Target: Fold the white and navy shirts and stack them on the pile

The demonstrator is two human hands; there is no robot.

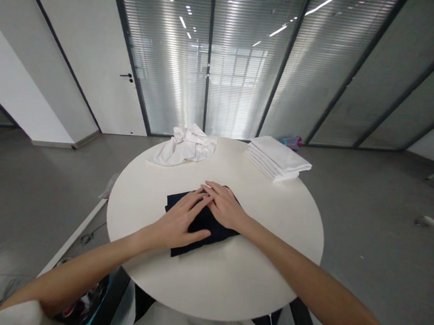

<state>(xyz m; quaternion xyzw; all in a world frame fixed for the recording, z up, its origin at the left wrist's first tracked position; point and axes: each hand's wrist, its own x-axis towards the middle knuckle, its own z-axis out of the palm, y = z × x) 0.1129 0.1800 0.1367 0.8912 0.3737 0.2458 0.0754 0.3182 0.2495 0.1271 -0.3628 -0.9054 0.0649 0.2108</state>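
Note:
A folded piece of dark navy cloth (212, 227) lies flat on the round white table (230, 283), in front of me. My left hand (182, 220) rests flat on its left part, fingers stretched out and thumb apart. On its upper right part lies my right hand (224, 205), palm down with the fingers extended. The fingertips of both hands meet near the cloth's far edge. Neither hand grips anything. Parts of the cloth are hidden under the hands, so I cannot tell what kind of garment or fabric it is.
A crumpled white cloth (188, 145) sits at the table's far left. At the far right is a neat stack of folded white cloths (277, 157). Behind it a blue and red item (292, 142) shows partly. Glass partitions with blinds (238, 84) stand beyond the table.

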